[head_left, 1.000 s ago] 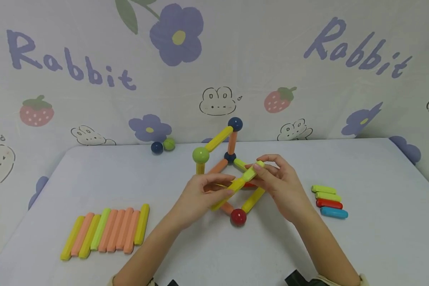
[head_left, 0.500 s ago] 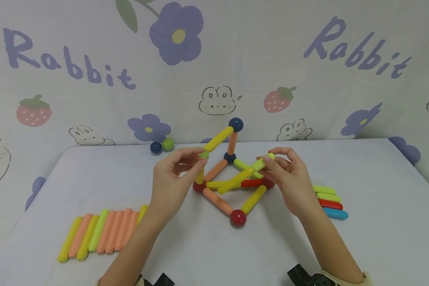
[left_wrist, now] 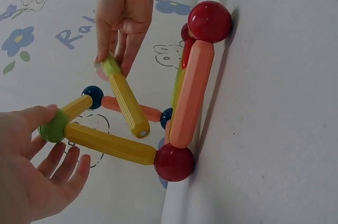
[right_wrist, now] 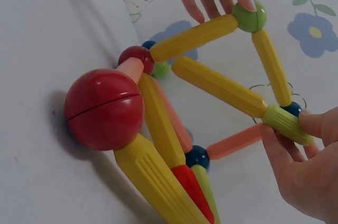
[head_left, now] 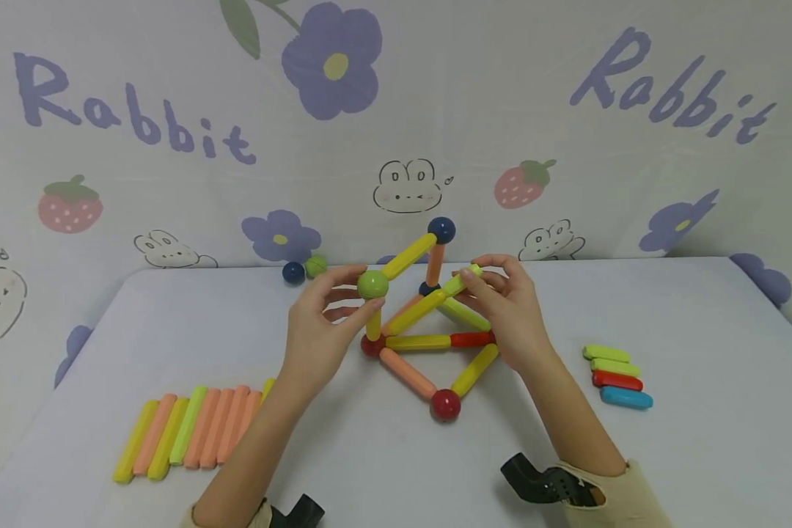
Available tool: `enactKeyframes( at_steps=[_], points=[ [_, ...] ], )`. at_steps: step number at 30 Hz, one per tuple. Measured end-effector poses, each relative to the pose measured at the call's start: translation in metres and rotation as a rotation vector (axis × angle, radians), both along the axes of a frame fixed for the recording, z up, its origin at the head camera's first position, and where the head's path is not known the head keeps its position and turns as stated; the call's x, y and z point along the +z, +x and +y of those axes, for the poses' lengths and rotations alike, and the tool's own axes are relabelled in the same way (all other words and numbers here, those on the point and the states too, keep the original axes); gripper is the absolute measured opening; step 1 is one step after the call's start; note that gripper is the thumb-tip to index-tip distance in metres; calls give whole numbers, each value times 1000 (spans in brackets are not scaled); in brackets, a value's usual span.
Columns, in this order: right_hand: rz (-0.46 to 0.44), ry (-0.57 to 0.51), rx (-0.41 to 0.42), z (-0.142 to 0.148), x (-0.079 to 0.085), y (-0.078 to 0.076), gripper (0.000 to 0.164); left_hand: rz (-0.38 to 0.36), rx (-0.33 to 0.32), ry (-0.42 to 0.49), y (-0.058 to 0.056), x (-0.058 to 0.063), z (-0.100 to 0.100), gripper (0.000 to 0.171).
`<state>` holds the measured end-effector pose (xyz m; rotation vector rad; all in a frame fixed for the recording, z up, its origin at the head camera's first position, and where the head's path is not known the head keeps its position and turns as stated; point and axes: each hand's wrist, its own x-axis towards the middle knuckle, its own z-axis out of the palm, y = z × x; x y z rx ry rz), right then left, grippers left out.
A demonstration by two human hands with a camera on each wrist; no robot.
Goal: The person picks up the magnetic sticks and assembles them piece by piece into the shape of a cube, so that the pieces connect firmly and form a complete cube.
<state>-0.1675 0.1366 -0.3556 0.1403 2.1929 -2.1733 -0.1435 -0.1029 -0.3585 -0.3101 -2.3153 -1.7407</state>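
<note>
My left hand (head_left: 317, 326) holds the green ball (head_left: 372, 284) at the near top corner of a magnetic stick-and-ball frame, thumb and fingers on either side. A yellow stick (left_wrist: 111, 143) runs from that ball to the red ball (left_wrist: 174, 162) below. With thumb and fingertips, my right hand (head_left: 511, 315) pinches a short light-green stick (right_wrist: 288, 123) joined end to end with a yellow stick (right_wrist: 219, 86). This pair slants across the frame, its free yellow end near the left red ball. The front red ball (head_left: 445, 405) rests on the table; my right hand hides the right corner.
A row of yellow, orange and green sticks (head_left: 198, 429) lies at left, partly behind my left forearm. Several short sticks (head_left: 617, 378) lie at right. A dark blue ball (head_left: 293, 273) and a green ball (head_left: 316, 265) sit by the back edge, before a printed cloth (head_left: 204, 183).
My left hand let go of the joined sticks and moved up to the frame's green ball. My right hand carried the sticks up and left, bringing their yellow end near the left red ball.
</note>
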Motion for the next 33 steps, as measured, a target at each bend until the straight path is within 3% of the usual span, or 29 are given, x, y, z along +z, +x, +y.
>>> enactKeyframes(
  at_steps=[8,21,29,33],
  points=[
    [-13,47,6,-15,-6,-17,36,-28,-22,1,-1,3,-1,46],
    [-48,58,29,-20,-9,-31,41,-74,-35,16,-4,6,-3,44],
    [9,102,8,-21,-13,-33,39,-81,-46,21,-6,5,-5,44],
    [19,75,6,-21,-13,-31,40,-85,-51,25,-7,5,-6,44]
  ],
)
